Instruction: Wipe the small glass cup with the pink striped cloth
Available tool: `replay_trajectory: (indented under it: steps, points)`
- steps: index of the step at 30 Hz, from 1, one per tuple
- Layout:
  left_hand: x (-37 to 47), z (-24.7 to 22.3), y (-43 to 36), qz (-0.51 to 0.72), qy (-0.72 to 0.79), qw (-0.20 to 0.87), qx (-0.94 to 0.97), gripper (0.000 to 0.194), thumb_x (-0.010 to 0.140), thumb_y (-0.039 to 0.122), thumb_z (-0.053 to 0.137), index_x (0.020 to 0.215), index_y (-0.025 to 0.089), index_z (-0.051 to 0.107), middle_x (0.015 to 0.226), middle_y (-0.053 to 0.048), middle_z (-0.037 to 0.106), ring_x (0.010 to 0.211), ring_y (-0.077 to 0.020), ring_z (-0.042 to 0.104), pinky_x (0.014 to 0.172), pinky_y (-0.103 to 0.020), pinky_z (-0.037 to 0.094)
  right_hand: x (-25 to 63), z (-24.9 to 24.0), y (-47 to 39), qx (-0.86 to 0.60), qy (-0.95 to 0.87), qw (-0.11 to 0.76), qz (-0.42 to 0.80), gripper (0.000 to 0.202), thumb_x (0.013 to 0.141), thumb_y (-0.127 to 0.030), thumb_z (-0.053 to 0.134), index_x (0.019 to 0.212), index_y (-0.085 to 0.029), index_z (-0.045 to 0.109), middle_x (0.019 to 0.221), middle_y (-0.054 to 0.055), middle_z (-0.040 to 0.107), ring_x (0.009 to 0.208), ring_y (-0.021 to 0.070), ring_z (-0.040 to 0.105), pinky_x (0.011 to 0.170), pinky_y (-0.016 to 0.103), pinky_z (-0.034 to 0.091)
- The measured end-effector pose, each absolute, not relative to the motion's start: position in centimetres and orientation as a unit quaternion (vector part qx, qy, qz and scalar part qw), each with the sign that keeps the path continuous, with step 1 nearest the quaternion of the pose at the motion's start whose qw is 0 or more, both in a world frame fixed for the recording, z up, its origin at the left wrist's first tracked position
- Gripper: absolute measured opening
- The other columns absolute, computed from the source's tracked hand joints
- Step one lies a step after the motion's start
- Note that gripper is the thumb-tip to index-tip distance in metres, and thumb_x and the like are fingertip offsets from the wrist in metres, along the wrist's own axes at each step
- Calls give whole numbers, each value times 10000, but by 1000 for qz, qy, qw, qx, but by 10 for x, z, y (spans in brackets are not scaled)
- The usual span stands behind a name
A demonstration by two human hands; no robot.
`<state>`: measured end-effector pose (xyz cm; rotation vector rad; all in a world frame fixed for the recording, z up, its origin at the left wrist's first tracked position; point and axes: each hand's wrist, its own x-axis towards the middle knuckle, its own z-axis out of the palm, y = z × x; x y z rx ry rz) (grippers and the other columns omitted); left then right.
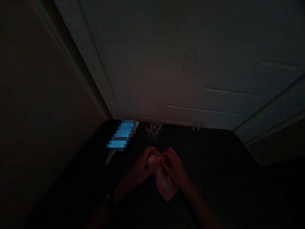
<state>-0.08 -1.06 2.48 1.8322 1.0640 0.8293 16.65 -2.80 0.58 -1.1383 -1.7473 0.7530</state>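
The light is very dim. My left hand (149, 160) is closed around a folded, pinkish-white piece that looks like cloth (164, 184). Part of it shows between thumb and fingers, and a pointed end hangs down toward me. My right hand (172, 162) meets the left one, its thumb and fingers pinched together at the top of the cloth. Some small thing may be between the fingertips, but it is too dark to make out. A band (107, 197) circles my left wrist.
On the dark table (209, 165), a cluster of small shiny ring-like pieces (154, 128) lies beyond my hands, with several more small shiny pieces (197, 127) to its right. A lit phone (122, 135) with a cable (110, 156) is at left. Behind stands a pale panel (162, 70) with heart reliefs.
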Motion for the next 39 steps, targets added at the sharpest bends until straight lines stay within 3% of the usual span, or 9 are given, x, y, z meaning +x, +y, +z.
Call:
replay_trajectory:
  steps: [2, 6, 20, 26, 31, 36, 39]
  points:
    - [-3, 21, -6, 331, 424, 446, 716, 259, 825, 352, 476, 1015, 188, 541, 1048, -51, 599, 989, -187, 547, 877, -307, 420, 166, 6, -29, -458, -708, 442, 306, 89, 812, -192, 545, 900, -204, 538, 883, 11, 490, 814, 134, 499, 708, 250, 399]
    - [-5, 12, 0, 307, 404, 484, 713, 282, 849, 342, 435, 1020, 183, 594, 1051, -47, 632, 983, -185, 564, 878, -293, 422, 166, 7, -29, -452, -725, 429, 293, 147, 815, -206, 544, 960, -220, 527, 992, 33, 470, 898, 149, 502, 776, 275, 419]
    - [-13, 11, 0, 276, 385, 496, 728, 359, 824, 307, 495, 1171, 222, 538, 1251, -42, 533, 1146, -181, 483, 997, -325, 345, 163, 5, -29, -467, -695, 464, 288, 405, 750, -190, 605, 1121, -231, 449, 1150, 69, 414, 1006, 182, 475, 840, 305, 426]
    - [-13, 0, 3, 279, 408, 434, 754, 372, 779, 301, 557, 1145, 231, 553, 1200, -37, 569, 1097, -188, 515, 976, -330, 365, 165, 3, -28, -517, -674, 455, 265, 305, 783, -249, 566, 1070, -213, 467, 959, 35, 511, 864, 162, 505, 751, 283, 423]
    - [-11, -4, 0, 273, 388, 402, 784, 330, 838, 306, 459, 1147, 234, 551, 1199, -33, 568, 1105, -173, 505, 982, -314, 361, 167, 2, -27, -520, -700, 425, 241, 144, 825, -281, 509, 942, -199, 526, 874, 27, 547, 818, 157, 517, 732, 275, 404]
    - [-7, -1, -6, 273, 423, 388, 772, 343, 842, 304, 433, 1161, 224, 531, 1225, -36, 549, 1144, -191, 477, 1011, -336, 329, 166, 4, -28, -527, -690, 431, 246, 108, 842, -262, 484, 905, -194, 539, 832, 18, 559, 774, 141, 525, 695, 256, 400]
    - [-4, 9, -6, 293, 428, 403, 754, 279, 832, 329, 454, 1069, 230, 562, 1077, -23, 623, 1006, -182, 560, 882, -290, 429, 165, 6, -29, -504, -692, 448, 259, 108, 834, -252, 499, 917, -194, 537, 813, 8, 547, 744, 130, 515, 670, 246, 398]
